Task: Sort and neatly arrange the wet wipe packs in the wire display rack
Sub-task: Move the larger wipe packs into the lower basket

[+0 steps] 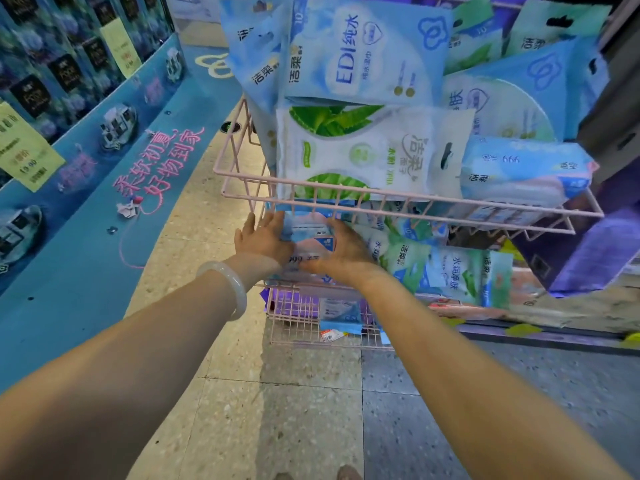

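- Under the front rail of the pink wire display rack (408, 199), both hands reach into the middle tier, one at each side of a blue wet wipe pack (311, 242) at that tier's left end.
- Left hand (263, 237): fingers straight and spread, palm pressed flat against the pack's left side; a pale bangle (228, 287) sits on that wrist.
- Right hand (343, 252): fingers bent around the pack's right side, thumb lying along its near edge, so the pack is squeezed between the two hands.
- Just right of the held pack, green-and-blue packs (450, 275) lie tilted and overlapping along the same tier.
- Top basket, directly above the hands: a large blue pack (363, 53) leans over a white-and-green pack (367, 154), with a thick blue pack (519, 171) lying against the right corner; more packs crowd behind them. The basket's front rail overhangs the hands and partly screens the tier they reach into.
- Bottom tier holds a few flat packs (341, 311) behind the wire grid.
- Left of the rack runs a blue display platform (86, 237) with pink lettering, boxed goods and yellow price cards (24, 147).
- Speckled tile floor (277, 410) lies beneath, beige on the left, grey on the right.
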Tool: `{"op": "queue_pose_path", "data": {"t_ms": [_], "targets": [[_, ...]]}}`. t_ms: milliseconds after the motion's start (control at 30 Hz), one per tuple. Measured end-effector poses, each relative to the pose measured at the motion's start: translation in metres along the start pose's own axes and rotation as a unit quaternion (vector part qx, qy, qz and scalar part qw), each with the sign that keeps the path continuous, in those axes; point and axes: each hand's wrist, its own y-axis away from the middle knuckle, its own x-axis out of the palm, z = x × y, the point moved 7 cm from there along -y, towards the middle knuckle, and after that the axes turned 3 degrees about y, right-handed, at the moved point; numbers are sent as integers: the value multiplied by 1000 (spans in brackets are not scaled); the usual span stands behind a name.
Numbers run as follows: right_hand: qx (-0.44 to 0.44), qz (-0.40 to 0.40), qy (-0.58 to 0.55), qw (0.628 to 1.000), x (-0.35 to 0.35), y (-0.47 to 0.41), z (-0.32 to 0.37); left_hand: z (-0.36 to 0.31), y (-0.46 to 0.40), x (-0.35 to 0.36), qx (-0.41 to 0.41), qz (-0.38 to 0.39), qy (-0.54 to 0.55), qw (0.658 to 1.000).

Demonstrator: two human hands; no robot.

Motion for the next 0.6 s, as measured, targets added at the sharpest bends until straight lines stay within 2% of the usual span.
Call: {"op": "queue_pose_path", "data": {"t_ms": [67,133,200,233,267,333,400,467,600], "targets": [[-25,-44,63,997,-10,14,-1,-8,13,-9,30,-77,-22,996],[-51,-165,38,984,-34,39,-12,-20,38,-13,86,-131,31,987],[-21,-293,15,956,-65,64,-41,-32,60,-9,134,-127,74,980],[15,-323,11,946,-77,71,-58,-38,67,-5,151,-115,83,978],[59,-321,-2,945,-84,72,-75,-45,74,-1,164,-104,89,977],[141,-260,-67,953,-86,63,-102,-57,84,8,174,-92,109,974],[186,-196,-98,958,-79,54,-112,-65,91,18,165,-81,129,974],[206,-164,-40,964,-76,48,-114,-70,97,29,157,-61,128,977],[198,-168,14,966,-74,44,-109,-76,103,41,137,-42,109,984]]}}
